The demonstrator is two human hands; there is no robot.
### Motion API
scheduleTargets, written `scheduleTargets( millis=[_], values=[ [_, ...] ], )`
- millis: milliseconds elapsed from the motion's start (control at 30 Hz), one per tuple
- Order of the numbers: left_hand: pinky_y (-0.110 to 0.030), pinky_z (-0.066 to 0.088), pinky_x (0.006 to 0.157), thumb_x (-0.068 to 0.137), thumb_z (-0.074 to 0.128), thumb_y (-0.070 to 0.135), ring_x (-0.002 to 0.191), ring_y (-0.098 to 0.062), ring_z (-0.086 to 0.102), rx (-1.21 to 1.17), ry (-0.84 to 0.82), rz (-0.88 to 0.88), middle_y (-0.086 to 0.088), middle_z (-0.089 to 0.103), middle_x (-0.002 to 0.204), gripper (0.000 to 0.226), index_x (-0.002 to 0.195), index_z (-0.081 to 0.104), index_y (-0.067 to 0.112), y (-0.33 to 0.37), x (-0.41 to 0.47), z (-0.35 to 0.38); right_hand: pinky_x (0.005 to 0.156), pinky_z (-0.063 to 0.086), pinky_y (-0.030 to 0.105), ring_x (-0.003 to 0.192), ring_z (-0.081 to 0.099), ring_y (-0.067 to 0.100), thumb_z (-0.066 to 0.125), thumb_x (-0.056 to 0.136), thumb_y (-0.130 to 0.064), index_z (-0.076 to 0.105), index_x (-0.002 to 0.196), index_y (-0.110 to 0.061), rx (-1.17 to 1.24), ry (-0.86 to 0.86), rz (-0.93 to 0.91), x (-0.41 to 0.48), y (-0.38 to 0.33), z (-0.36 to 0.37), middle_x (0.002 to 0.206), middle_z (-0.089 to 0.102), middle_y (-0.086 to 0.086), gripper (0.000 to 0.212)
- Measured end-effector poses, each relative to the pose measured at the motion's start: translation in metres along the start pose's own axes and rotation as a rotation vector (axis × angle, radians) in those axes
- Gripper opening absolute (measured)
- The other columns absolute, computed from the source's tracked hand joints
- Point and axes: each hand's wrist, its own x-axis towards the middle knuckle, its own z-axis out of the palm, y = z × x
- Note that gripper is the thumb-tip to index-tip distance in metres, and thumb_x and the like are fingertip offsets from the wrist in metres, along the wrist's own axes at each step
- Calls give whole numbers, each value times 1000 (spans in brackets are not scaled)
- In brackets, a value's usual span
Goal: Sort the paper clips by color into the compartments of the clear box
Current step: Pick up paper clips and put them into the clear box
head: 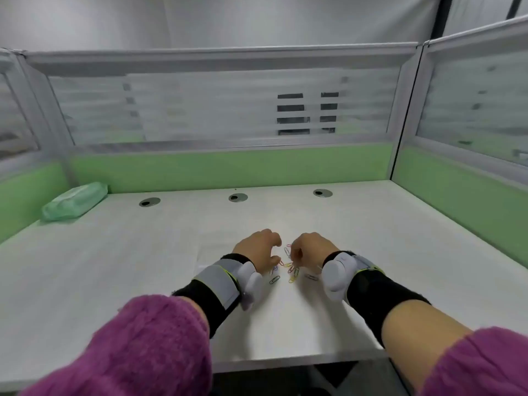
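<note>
Fingers (273, 239) of the left hand (255, 250) are curled, with thumb and forefinger apart. Blur hides whether they hold anything. The right hand (310, 248) curls its fingers (295, 253) down, tips close together over a red clip (287, 249); I cannot tell whether they pinch it. The clips (288, 265) lie loose on the worktop (143, 252), between the two sets of fingertips and just nearer the person than them. Their colours are small and smeared. A blue clip (274, 280) lies below the left thumb, and a pink clip (311, 277) lies by the right wrist, partly hidden by the white wristband (337, 272). A green pack (74, 202) lies far left of the fingers.
</note>
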Motion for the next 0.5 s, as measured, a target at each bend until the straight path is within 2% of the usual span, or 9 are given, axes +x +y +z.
scheduleTargets(
  millis=[133, 267, 367, 500],
  values=[
    [-36, 45, 97, 93, 53, 26, 121, -21, 52, 7, -37, -15, -1, 51, 132, 35, 127, 52, 20, 1, 2, 5, 70, 40, 26, 85, 58, 24, 56, 85, -11, 71, 97, -11, -9, -46, 17, 1, 4, 7, 108, 71, 10, 20],
    [-35, 45, 98, 94, 51, 25, 122, -21, 52, 11, -41, -11, -1, 51, 133, 34, 127, 52, 20, 1, 5, 9, 73, 44, 28, 100, 65, 31, 57, 85, -12, 70, 99, -8, 31, -51, 20, 6, 5, 12, 109, 71, 13, 20],
    [-35, 44, 98, 94, 49, 24, 122, -22, 52, 23, -58, -21, -1, 51, 133, 33, 127, 53, 20, -1, 7, 12, 73, 43, 27, 100, 65, 30, 56, 85, -9, 71, 99, -10, 28, -56, -5, 9, 6, 14, 109, 70, 12, 20],
    [-34, 43, 98, 95, 48, 26, 122, -23, 52, 26, -77, -34, -1, 51, 133, 32, 127, 53, 20, -1, 10, 13, 72, 40, 26, 83, 55, 22, 57, 84, -7, 71, 98, -10, 11, -80, -25, 10, 7, 12, 109, 70, 11, 20]
  ],
)
